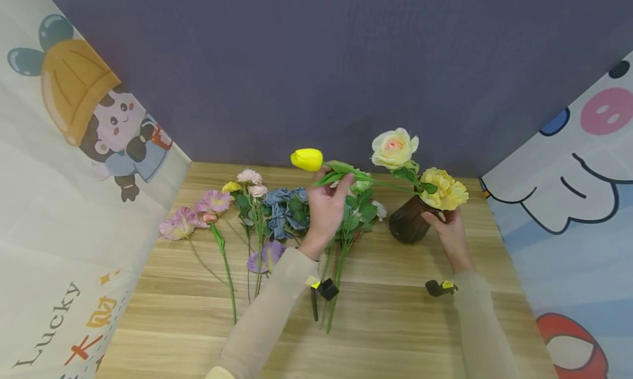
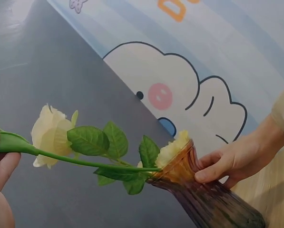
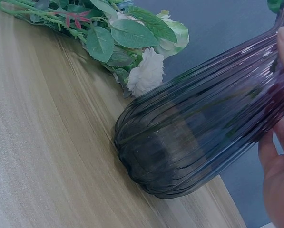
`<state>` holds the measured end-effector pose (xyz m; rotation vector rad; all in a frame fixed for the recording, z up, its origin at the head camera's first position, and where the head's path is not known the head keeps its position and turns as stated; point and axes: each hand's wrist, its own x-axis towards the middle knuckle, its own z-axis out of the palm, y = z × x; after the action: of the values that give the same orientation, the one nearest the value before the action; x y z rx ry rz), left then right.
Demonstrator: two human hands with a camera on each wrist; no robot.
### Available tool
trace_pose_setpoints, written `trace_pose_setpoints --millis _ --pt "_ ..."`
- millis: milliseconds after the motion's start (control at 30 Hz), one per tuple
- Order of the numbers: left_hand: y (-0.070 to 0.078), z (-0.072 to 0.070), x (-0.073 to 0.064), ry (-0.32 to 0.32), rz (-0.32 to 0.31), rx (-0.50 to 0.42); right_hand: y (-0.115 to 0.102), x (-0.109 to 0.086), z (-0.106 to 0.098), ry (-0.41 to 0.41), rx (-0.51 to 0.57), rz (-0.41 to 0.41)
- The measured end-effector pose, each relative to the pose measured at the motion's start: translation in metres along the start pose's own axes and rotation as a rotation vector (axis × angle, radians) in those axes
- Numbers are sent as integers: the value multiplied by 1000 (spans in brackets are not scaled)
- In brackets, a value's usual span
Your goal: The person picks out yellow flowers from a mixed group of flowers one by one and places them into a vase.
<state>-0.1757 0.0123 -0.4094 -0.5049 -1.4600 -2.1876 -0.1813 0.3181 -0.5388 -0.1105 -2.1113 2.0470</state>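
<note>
My left hand [image 1: 326, 214] pinches the stem of a yellow tulip [image 1: 306, 159] among its green leaves, its bloom pointing left. In the left wrist view the tulip's stem [image 2: 94, 164] runs to the mouth of a ribbed, brown-purple glass vase [image 2: 213, 204]; whether its tip is inside I cannot tell. The right hand [image 1: 451, 236] grips this vase near its neck and holds it tilted, mouth toward the upper right in the head view. A cream rose [image 1: 394, 148] and a ruffled yellow flower [image 1: 443, 189] stand in the vase. Stems show through the glass [image 3: 180, 142].
Left of the vase, artificial flowers lie on the wooden table [image 1: 386, 324]: pink-purple blooms [image 1: 180, 223], pale pink ones [image 1: 249, 176], blue ones [image 1: 279, 219], a purple one [image 1: 267, 256] and white ones with green leaves [image 1: 366, 211]. A dark panel [image 1: 316, 66] rises behind; printed cloths flank both sides.
</note>
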Motion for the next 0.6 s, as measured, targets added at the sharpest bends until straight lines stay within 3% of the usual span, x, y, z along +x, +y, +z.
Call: trace_pose_setpoints --millis 600 --pt "11 23 13 -232 162 177 1 0 0 -15 31 -8"
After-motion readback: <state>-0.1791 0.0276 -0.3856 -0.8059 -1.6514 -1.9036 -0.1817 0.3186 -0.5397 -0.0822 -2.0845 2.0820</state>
